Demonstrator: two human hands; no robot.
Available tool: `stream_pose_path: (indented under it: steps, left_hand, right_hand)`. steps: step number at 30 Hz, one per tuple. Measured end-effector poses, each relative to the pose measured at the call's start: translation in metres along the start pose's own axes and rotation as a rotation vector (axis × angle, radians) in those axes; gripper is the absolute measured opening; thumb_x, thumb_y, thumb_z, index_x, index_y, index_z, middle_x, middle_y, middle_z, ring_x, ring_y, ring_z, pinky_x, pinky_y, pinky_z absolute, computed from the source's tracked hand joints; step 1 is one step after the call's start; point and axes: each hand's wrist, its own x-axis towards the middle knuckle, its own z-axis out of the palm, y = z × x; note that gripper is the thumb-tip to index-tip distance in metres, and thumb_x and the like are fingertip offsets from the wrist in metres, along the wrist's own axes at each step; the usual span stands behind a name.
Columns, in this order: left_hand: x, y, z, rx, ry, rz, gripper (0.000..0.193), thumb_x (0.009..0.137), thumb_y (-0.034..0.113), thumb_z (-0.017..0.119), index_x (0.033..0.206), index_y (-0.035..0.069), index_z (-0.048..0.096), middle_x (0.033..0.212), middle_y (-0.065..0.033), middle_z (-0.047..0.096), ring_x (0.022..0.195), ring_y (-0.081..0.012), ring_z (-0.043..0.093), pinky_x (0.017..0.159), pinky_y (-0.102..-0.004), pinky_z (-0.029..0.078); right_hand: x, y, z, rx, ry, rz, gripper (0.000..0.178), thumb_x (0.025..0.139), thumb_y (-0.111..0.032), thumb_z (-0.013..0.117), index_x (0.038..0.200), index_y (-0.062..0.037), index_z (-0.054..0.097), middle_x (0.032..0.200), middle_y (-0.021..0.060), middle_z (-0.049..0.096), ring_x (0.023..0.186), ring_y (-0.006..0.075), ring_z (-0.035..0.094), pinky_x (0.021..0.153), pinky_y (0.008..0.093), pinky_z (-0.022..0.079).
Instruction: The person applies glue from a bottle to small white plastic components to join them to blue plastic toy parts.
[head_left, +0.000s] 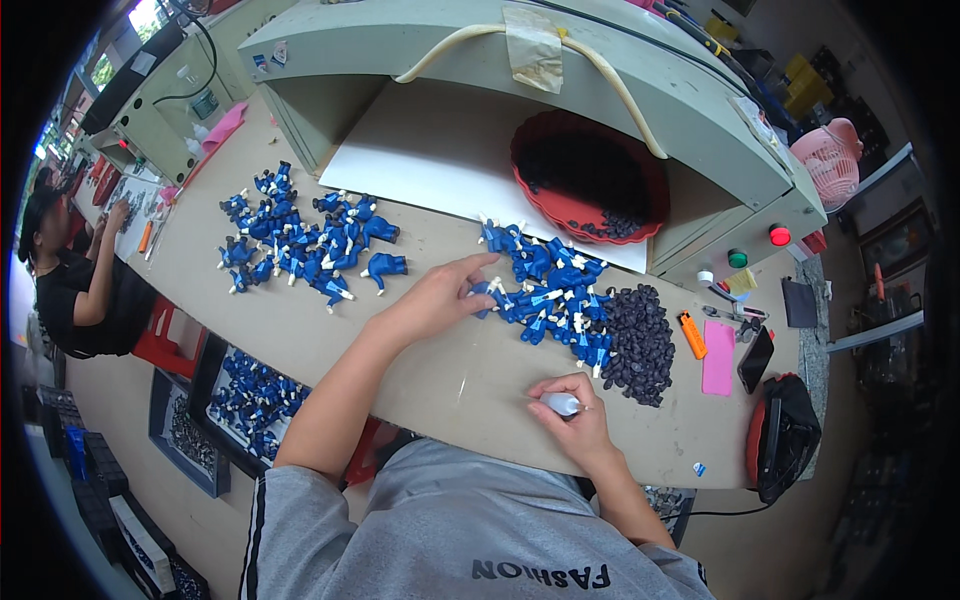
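Left fingers (476, 264) touch blue figurines (545, 292) to their right.

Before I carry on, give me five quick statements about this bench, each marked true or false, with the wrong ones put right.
1. The right hand holds a small whitish bottle. True.
2. The left hand is at the left-hand pile of blue figurine parts. False: it is at the right-hand pile of blue figurine parts.
3. A heap of small dark pieces lies right beside that pile. True.
4. The red scalloped basin stands on the floor. False: it sits under the pale green hood.
5. The pink sheet lies left of the black phone. True.
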Motion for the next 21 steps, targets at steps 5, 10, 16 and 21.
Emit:
stream_pose_path:
  steps: [5,10,16,21]
  left_hand:
    - [-0.036,-0.020,0.013,-0.245,0.155,0.060,0.040,0.091,0.011,0.068,0.128,0.003,0.055,0.104,-0.0091,0.063,0.078,-0.0149,0.060,0.074,-0.0299,0.051]
    - [-0.075,0.002,0.050,-1.082,0.235,-0.223,0.039,0.095,0.008,0.064,0.132,0.003,0.052,0.100,-0.0039,0.062,0.081,-0.0130,0.062,0.072,-0.0272,0.052]
    - [-0.082,0.009,0.070,-1.108,0.132,-0.234,0.041,0.092,0.004,0.066,0.131,0.001,0.053,0.106,-0.0080,0.065,0.097,-0.0157,0.065,0.084,-0.0287,0.054]
    - [-0.077,0.008,0.087,-0.768,0.239,-0.004,0.040,0.095,0.002,0.062,0.132,0.001,0.049,0.117,-0.0118,0.064,0.109,-0.0159,0.061,0.094,-0.0268,0.048]
  right_hand:
    - [-0.011,0.010,-0.014,-0.123,-0.011,-0.004,0.033,0.086,-0.015,0.076,0.113,-0.0031,0.060,0.097,0.0063,0.070,0.088,0.0128,0.066,0.075,0.0277,0.052]
    - [-0.013,0.003,-0.012,0.204,0.115,-0.009,0.037,0.097,-0.033,0.060,0.116,-0.0027,0.050,0.089,0.0035,0.058,0.074,0.0085,0.055,0.065,0.0226,0.044]
    - [-0.001,-0.019,-0.009,0.356,0.365,-0.003,0.036,0.089,-0.031,0.074,0.102,-0.0043,0.055,0.095,0.0016,0.060,0.084,0.0064,0.054,0.075,0.0223,0.044]
    - [0.006,-0.038,-0.011,0.173,0.373,-0.106,0.033,0.084,-0.020,0.079,0.104,-0.0028,0.058,0.096,0.0044,0.063,0.083,0.0091,0.058,0.073,0.0239,0.045]
